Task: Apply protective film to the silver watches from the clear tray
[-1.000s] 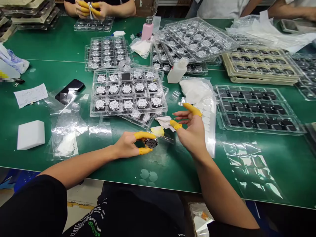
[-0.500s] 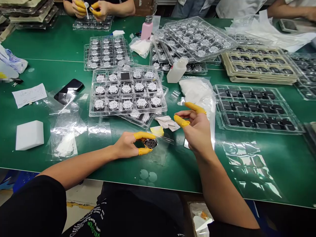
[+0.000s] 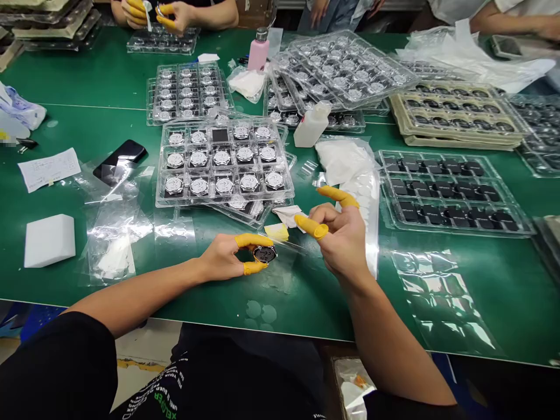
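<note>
Watch case [image 3: 265,254] pinched between left hand [image 3: 221,258] thumb and forefinger, near the worktop's [image 3: 87,76] front edge.
Right hand [image 3: 345,239], loosely curled and holding nothing, hovers just to the case's right, apart from it.

Left hand [image 3: 223,259] low, right hand [image 3: 343,236] aloft

Pretty clearly a factory assembly or packing bench. One long green table [image 3: 87,87] is covered in clear blister trays [image 3: 223,163] of identical round watch cases, with more tray stacks [image 3: 345,70] behind. There are solvent-type bottles [image 3: 311,125] too, and yellow finger cots on the right hand [image 3: 343,239] and on a co-worker's hands [image 3: 153,14] across the table.
</note>
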The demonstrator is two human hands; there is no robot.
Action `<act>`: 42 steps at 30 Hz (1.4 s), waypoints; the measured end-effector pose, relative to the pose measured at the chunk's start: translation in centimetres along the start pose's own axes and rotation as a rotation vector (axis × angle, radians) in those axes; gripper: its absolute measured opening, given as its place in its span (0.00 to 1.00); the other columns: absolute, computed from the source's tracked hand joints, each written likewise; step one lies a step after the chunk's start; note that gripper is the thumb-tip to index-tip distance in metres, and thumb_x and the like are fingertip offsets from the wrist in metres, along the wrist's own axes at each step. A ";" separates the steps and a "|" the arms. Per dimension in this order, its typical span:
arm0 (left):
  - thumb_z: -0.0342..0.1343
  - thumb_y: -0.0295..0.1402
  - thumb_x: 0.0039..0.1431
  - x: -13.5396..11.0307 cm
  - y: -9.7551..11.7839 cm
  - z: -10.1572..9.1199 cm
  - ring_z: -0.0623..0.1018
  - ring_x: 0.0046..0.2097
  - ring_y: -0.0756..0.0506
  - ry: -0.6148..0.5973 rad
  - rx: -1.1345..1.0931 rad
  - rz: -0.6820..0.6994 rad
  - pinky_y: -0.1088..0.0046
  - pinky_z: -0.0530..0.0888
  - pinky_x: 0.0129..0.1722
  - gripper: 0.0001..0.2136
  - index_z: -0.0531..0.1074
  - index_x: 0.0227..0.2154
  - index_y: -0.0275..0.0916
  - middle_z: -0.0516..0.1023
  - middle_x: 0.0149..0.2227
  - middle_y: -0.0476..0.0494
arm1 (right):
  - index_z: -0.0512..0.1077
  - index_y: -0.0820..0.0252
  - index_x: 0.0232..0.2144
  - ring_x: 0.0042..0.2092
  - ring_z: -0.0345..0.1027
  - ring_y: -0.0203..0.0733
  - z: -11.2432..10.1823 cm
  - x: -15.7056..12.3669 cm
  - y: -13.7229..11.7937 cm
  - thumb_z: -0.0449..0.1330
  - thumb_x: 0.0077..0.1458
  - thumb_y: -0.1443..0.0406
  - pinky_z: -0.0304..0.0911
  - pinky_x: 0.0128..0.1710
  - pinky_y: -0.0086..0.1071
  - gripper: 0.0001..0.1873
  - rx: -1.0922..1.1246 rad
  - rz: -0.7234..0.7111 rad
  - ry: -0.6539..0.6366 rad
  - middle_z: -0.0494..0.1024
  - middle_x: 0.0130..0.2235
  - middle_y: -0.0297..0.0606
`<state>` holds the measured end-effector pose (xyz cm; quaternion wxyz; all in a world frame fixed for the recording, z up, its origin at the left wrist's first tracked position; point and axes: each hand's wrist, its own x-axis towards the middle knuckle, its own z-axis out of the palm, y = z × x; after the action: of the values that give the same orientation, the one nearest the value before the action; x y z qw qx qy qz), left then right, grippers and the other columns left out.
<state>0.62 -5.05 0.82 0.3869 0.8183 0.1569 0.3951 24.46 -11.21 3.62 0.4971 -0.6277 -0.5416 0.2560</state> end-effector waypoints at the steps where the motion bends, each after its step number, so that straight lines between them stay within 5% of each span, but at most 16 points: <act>1: 0.68 0.32 0.54 0.0 0.0 0.0 0.82 0.30 0.51 0.010 0.004 0.010 0.78 0.81 0.34 0.16 0.79 0.47 0.37 0.86 0.35 0.45 | 0.56 0.46 0.64 0.51 0.73 0.53 0.2 -0.3 -0.3 0.65 0.58 0.55 0.70 0.51 0.51 0.36 0.032 0.022 -0.067 0.74 0.35 0.36; 3: 0.68 0.32 0.54 0.1 0.0 -0.1 0.82 0.30 0.51 0.026 0.014 0.030 0.78 0.81 0.33 0.17 0.79 0.47 0.36 0.86 0.35 0.45 | 0.57 0.45 0.63 0.56 0.72 0.55 0.4 -0.7 -0.7 0.68 0.55 0.54 0.70 0.54 0.54 0.38 0.078 0.069 -0.166 0.76 0.35 0.36; 5: 0.68 0.32 0.54 0.1 0.0 -0.1 0.82 0.30 0.51 0.042 0.027 0.036 0.78 0.80 0.33 0.17 0.79 0.48 0.37 0.86 0.35 0.45 | 0.59 0.45 0.62 0.61 0.69 0.56 0.3 -0.9 -1.0 0.70 0.52 0.51 0.70 0.54 0.55 0.40 0.057 0.081 -0.254 0.78 0.48 0.42; 7: 0.67 0.32 0.55 0.1 -0.1 -0.1 0.82 0.30 0.51 0.048 0.037 0.020 0.78 0.81 0.33 0.17 0.79 0.47 0.37 0.86 0.35 0.45 | 0.58 0.43 0.63 0.66 0.62 0.57 0.1 -0.7 -1.1 0.71 0.49 0.49 0.70 0.54 0.54 0.44 0.022 0.062 -0.232 0.69 0.63 0.45; 9: 0.67 0.32 0.55 0.0 -0.2 0.0 0.82 0.30 0.51 0.048 0.034 0.003 0.77 0.81 0.33 0.16 0.80 0.47 0.37 0.86 0.35 0.45 | 0.55 0.42 0.64 0.67 0.60 0.57 -0.1 -0.4 -1.1 0.72 0.47 0.48 0.69 0.54 0.53 0.47 0.019 0.044 -0.112 0.63 0.67 0.45; 12: 0.67 0.32 0.55 0.0 -0.3 0.1 0.82 0.31 0.50 0.050 0.018 0.005 0.77 0.81 0.34 0.16 0.79 0.47 0.37 0.86 0.35 0.44 | 0.57 0.45 0.62 0.53 0.72 0.51 0.0 -0.3 -1.2 0.71 0.51 0.50 0.71 0.48 0.47 0.41 0.123 0.120 -0.011 0.77 0.49 0.40; 15: 0.68 0.31 0.54 0.0 -0.3 0.1 0.82 0.31 0.50 0.062 0.022 0.031 0.77 0.81 0.34 0.17 0.79 0.47 0.36 0.86 0.35 0.45 | 0.59 0.47 0.61 0.47 0.73 0.50 0.2 -0.4 -1.5 0.69 0.53 0.52 0.71 0.46 0.45 0.37 0.214 0.185 -0.124 0.75 0.32 0.33; 18: 0.68 0.30 0.54 0.1 -0.2 -0.1 0.83 0.31 0.51 0.057 0.027 0.068 0.78 0.80 0.34 0.17 0.79 0.48 0.36 0.86 0.35 0.45 | 0.58 0.45 0.65 0.60 0.66 0.54 0.2 -0.5 -2.2 0.69 0.52 0.51 0.65 0.55 0.50 0.42 0.133 0.129 -0.231 0.77 0.49 0.41; 20: 0.67 0.28 0.55 0.1 -0.1 -0.2 0.83 0.31 0.51 0.028 0.002 0.080 0.79 0.80 0.35 0.16 0.79 0.47 0.36 0.86 0.35 0.45 | 0.65 0.44 0.62 0.62 0.62 0.55 0.0 -0.4 -2.6 0.68 0.53 0.50 0.61 0.58 0.51 0.37 0.023 0.113 -0.253 0.72 0.59 0.43; 23: 0.67 0.28 0.56 0.0 0.1 -0.3 0.83 0.31 0.51 -0.051 -0.061 0.071 0.80 0.80 0.35 0.16 0.79 0.48 0.37 0.86 0.34 0.46 | 0.78 0.48 0.45 0.56 0.64 0.54 -0.5 0.0 -3.0 0.64 0.56 0.46 0.60 0.57 0.51 0.20 -0.097 0.149 -0.313 0.76 0.49 0.42; 25: 0.67 0.29 0.56 -0.1 0.0 -0.3 0.83 0.31 0.51 -0.096 -0.092 0.064 0.80 0.80 0.36 0.16 0.79 0.48 0.38 0.86 0.34 0.46 | 0.80 0.50 0.37 0.52 0.64 0.54 -0.8 0.4 -3.1 0.64 0.55 0.44 0.60 0.54 0.50 0.20 -0.115 0.173 -0.375 0.76 0.43 0.42; 36: 0.67 0.32 0.55 -0.2 0.1 -0.4 0.82 0.32 0.51 -0.178 -0.125 -0.050 0.78 0.80 0.37 0.17 0.80 0.48 0.37 0.85 0.33 0.45 | 0.78 0.54 0.31 0.48 0.63 0.50 -1.0 0.5 -3.1 0.65 0.54 0.51 0.58 0.54 0.48 0.14 -0.111 0.131 -0.481 0.75 0.38 0.40; 39: 0.69 0.33 0.51 0.1 0.5 -0.3 0.82 0.33 0.50 -0.175 -0.195 -0.235 0.75 0.82 0.40 0.19 0.80 0.48 0.36 0.84 0.33 0.45 | 0.77 0.53 0.29 0.44 0.62 0.49 -1.0 0.6 -2.8 0.64 0.55 0.52 0.58 0.50 0.47 0.12 -0.136 0.072 -0.440 0.73 0.35 0.39; 42: 0.71 0.32 0.47 0.6 0.7 -0.2 0.83 0.35 0.49 -0.154 -0.331 -0.532 0.71 0.83 0.44 0.24 0.79 0.50 0.36 0.84 0.34 0.45 | 0.77 0.53 0.28 0.41 0.61 0.46 -1.1 0.6 -2.5 0.65 0.55 0.53 0.58 0.46 0.44 0.12 -0.081 0.056 -0.250 0.72 0.35 0.38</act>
<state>0.82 -5.09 1.77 0.6152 0.7020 0.2693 0.2371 24.48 -11.24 6.40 0.3929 -0.6253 -0.5915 0.3239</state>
